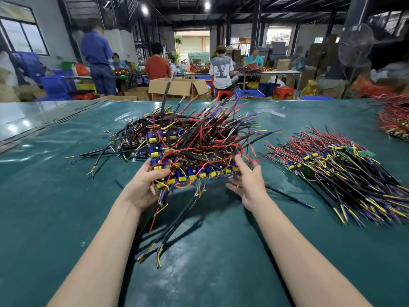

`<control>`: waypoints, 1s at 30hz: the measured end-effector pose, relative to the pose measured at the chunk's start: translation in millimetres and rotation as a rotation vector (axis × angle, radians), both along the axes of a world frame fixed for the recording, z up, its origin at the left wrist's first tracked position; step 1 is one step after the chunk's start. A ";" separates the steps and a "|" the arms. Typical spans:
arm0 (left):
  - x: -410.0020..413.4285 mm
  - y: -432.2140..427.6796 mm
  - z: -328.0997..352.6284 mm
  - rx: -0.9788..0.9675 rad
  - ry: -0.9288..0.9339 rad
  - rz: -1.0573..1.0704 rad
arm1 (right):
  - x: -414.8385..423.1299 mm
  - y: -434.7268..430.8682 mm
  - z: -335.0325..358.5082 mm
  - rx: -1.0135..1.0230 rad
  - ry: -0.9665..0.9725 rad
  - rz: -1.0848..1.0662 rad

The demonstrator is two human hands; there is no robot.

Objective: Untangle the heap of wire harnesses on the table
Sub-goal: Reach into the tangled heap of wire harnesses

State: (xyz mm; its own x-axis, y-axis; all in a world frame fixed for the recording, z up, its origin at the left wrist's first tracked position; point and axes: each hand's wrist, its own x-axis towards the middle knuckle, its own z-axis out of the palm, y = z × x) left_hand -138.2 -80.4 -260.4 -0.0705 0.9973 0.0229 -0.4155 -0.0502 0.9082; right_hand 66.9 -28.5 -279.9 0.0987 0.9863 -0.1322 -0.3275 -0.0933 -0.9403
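Above the green worktop [66, 207], the left hand [143, 185] and right hand [249, 180] each grip an end of the tangled heap of wire harnesses [194, 140], near edge raised (loose leads dangle below). A straighter pile [345, 173] lies just right.

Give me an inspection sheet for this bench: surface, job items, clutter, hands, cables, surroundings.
Surface: green sheet over the table, glossy and wrinkled.
Job's things: tangled heap lifted at its near edge; sorted pile lying to the right; red-wired pile at the far right edge.
Clutter: loose black wire lying right of the heap; white scrap farther back.
Grippers: left hand and right hand grip the heap's two ends.
Cables: dangling ends hang from the heap over the sheet.
Surroundings: people at far tables, cardboard box, fan.
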 end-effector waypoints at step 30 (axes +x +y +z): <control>12.6 3.6 -6.7 -0.133 -0.113 0.017 | -4.6 -11.9 6.0 -0.072 0.758 0.096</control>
